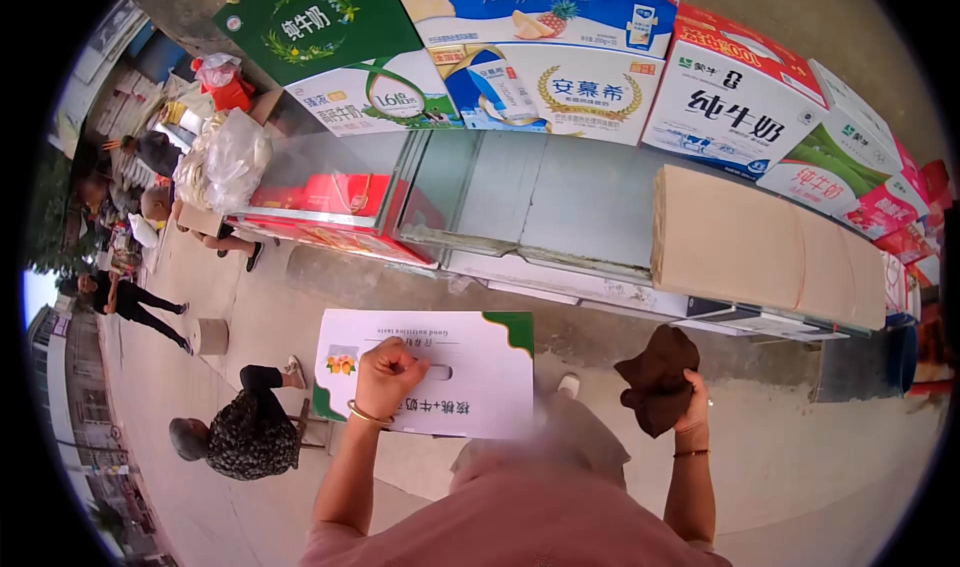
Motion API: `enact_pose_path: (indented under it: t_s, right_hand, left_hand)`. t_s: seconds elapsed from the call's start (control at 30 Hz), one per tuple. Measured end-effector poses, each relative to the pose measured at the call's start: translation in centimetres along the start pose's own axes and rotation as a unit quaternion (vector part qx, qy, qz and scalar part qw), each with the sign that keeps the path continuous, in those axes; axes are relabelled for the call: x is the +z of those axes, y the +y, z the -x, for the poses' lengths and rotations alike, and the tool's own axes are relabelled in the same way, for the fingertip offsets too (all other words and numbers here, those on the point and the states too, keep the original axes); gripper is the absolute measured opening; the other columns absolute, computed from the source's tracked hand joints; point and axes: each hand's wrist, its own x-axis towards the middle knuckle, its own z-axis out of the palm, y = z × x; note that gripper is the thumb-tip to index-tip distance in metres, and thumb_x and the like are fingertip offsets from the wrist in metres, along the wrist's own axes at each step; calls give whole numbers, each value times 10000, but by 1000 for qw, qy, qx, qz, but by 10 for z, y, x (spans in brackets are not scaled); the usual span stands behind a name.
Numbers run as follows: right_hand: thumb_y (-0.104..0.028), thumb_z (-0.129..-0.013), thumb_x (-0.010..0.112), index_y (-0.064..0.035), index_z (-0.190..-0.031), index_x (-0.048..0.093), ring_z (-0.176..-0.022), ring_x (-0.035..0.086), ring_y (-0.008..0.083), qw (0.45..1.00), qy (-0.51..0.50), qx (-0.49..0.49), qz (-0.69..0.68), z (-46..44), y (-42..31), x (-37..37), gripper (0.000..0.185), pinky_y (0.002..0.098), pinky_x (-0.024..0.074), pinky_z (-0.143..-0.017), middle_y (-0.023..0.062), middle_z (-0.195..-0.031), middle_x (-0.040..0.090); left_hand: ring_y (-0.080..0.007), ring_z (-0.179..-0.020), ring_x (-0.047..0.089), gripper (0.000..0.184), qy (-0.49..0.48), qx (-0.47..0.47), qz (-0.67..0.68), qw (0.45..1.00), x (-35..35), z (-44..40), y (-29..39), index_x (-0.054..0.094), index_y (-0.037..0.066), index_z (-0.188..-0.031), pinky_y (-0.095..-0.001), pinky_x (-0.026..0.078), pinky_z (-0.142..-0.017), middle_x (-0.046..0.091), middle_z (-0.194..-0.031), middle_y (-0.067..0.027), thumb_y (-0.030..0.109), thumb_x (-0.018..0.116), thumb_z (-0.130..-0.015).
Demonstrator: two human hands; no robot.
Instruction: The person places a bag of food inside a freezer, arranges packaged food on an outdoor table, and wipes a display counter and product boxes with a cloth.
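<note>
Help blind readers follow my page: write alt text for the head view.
A person's left hand grips a white rectangular cardboard box with green corners near its handle slot, while the right hand holds a dark brown soft-looking item. Ahead, a glass-topped counter bears a stack of flat tan sheets, with colourful printed cardboard cartons beyond.

A left hand [390, 375] hides part of the print on a white box [490, 392], its near right corner lost in blur, while brown cloth [658, 377] covers some fingers of the right hand [692, 407]. Well forward of both hands, a green carton [318, 17] and a blue carton [490, 19] run past the top edge. Far left of the left hand, a person in black [110, 297] appears too small for detail.
</note>
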Motion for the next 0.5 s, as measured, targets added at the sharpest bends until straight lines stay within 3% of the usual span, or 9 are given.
enact_pose_path:
  t_s: [0.13,0.37,0.43,0.5]
  right_hand:
    - [-326,-795,588,-28,-1272,458,-1109,525,325,998,-55,-3,-6,-31,-3,35,577,465,427,-964,151,-1210,549]
    - [-262,-865,532,-42,-1306,433,-1165,499,312,987,-156,-45,-3,-33,-43,119,502,462,406,-986,135,-1280,519]
    - [-271,-877,515,-36,-1302,432,-1160,499,308,987,-147,-61,24,-29,-62,145,492,460,409,-976,133,-1280,517]
    - [-272,-885,501,-26,-1294,432,-1155,499,302,987,-134,-78,39,-29,-79,174,482,459,408,-971,136,-1273,517]
  left_hand:
    - [-52,-539,349,343,48,89,14,995,-43,-33,59,419,24,-559,-235,291,-481,423,-595,23,-2,717,-727]
    - [-27,-509,333,357,40,106,58,992,-13,-153,95,465,48,-557,-220,298,-448,423,-528,62,138,724,-784]
    - [-41,-520,350,347,29,130,61,989,10,-188,89,495,24,-568,-227,320,-460,439,-541,39,165,731,-779]
    - [-95,-511,416,321,17,227,2,974,34,-212,93,538,0,-599,-259,360,-477,504,-568,-23,192,737,-764]
